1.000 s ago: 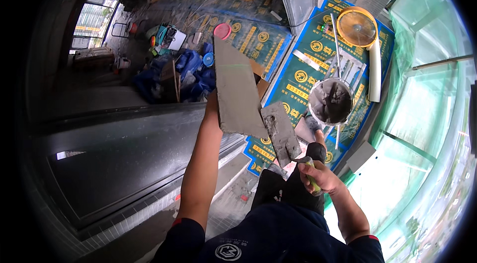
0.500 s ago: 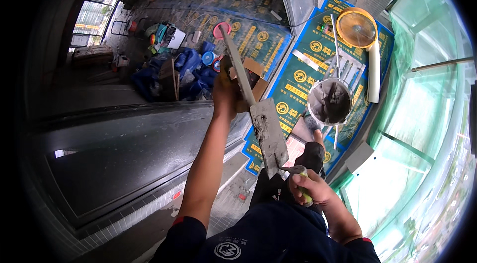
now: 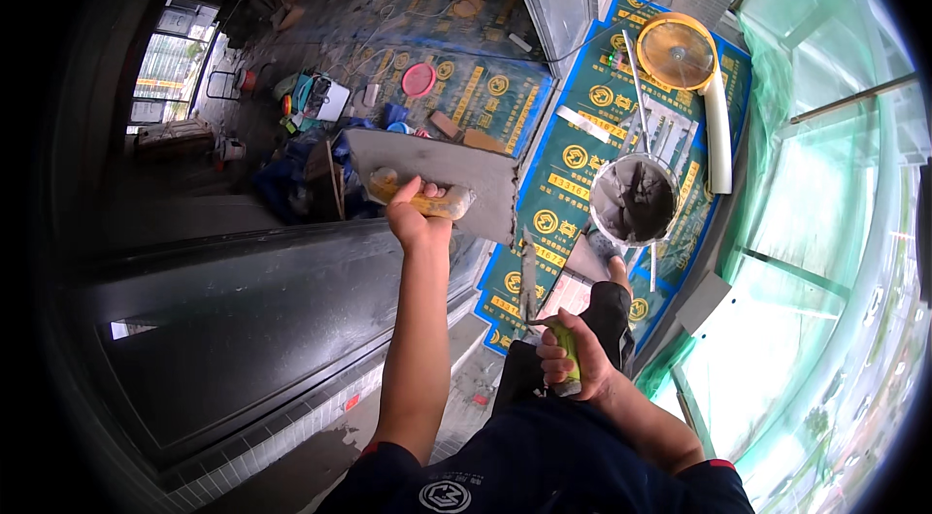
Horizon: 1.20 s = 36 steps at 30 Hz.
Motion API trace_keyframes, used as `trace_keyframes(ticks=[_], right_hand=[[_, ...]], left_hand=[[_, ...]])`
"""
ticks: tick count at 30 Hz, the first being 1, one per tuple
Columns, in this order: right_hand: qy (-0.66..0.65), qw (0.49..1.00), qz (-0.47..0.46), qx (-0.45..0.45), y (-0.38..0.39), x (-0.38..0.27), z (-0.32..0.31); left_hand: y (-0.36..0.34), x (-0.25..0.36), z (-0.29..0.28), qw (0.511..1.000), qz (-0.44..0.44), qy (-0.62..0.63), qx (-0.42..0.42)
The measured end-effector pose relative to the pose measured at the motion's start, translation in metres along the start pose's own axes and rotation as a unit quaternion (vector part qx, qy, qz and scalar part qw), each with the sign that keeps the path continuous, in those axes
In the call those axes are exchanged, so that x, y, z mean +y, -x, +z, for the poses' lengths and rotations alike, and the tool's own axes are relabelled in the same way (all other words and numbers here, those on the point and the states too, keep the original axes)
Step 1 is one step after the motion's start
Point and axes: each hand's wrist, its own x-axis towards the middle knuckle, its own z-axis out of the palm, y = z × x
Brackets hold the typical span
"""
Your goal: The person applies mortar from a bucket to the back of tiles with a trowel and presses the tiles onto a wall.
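Note:
My left hand is closed round the worn yellow handle of a plasterer's hawk, a flat grey rectangular board. Its handle side faces me, so the opposite face is hidden. In my right hand is a trowel with a green-yellow handle, the fingers wrapped tight. The narrow, mortar-coated blade points away from me and shows nearly edge-on, just beyond the hawk's lower right corner. To the right, a bucket of grey mortar stands near my foot.
Green printed floor sheeting lies under the bucket. A round yellow-rimmed sieve, a white roll and a long metal rod are beyond it. Dark window frame is at left, green netting at right.
The hawk has turned from edge-on to show its handle side and broad back. The trowel blade has swung from flat-facing to nearly edge-on, and my right hand has shifted slightly left.

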Motion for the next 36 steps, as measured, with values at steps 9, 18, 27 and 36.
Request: trace_keyframes(ticks=[9, 18, 27, 36], right_hand=[[0.057, 0.998, -0.011, 0.002, -0.007, 0.006, 0.017], [0.028, 0.999, -0.044, -0.013, -0.007, 0.013, 0.023], [0.060, 0.998, -0.037, 0.005, -0.007, 0.014, 0.024], [0.097, 0.994, -0.052, 0.005, -0.003, 0.019, 0.041]], left_hand=[[0.016, -0.004, 0.013, 0.999, 0.040, 0.019, -0.020], [0.019, -0.009, 0.018, 0.997, 0.071, 0.036, 0.004], [0.013, -0.001, 0.015, 0.996, 0.078, 0.045, 0.002], [0.012, -0.004, 0.009, 0.995, 0.090, 0.035, -0.013]])
